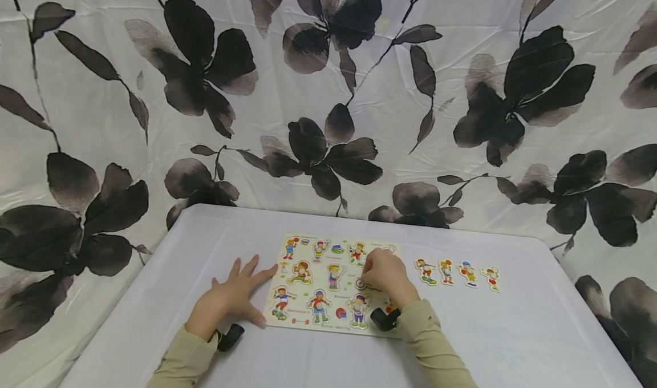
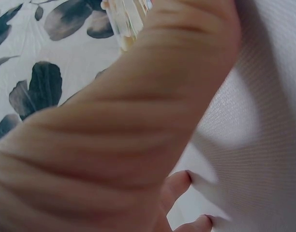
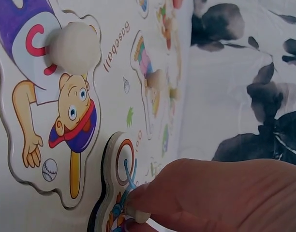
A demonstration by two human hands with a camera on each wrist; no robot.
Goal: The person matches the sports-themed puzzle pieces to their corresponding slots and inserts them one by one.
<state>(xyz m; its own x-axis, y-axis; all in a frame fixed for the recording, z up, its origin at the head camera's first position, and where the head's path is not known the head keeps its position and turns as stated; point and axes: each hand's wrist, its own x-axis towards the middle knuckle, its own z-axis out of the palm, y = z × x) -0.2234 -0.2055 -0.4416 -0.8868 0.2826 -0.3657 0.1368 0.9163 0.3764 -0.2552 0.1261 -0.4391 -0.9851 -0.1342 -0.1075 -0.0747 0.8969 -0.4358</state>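
A cream puzzle board [image 1: 328, 273] printed with sports words lies on the table, knobbed figure pieces set in it. My right hand [image 1: 386, 274] is over its right part, thumb and fingers pinching the pale knob of a puzzle piece [image 3: 120, 162] with a wheel on it. That piece's edge stands above the board with a dark gap beside it; most of its picture is hidden by the hand. Nearby in the right wrist view, a baseball player piece [image 3: 76, 116] sits in its recess. My left hand [image 1: 228, 294] spreads its fingers at the board's left edge, index finger and thumb touching it.
To the right of the board, several loose figure pieces [image 1: 468, 274] lie in a row on the white tablecloth [image 1: 513, 336]. A floral curtain [image 1: 318, 91] hangs behind the table. Black wrist cameras [image 1: 231, 338] sit at both cuffs.
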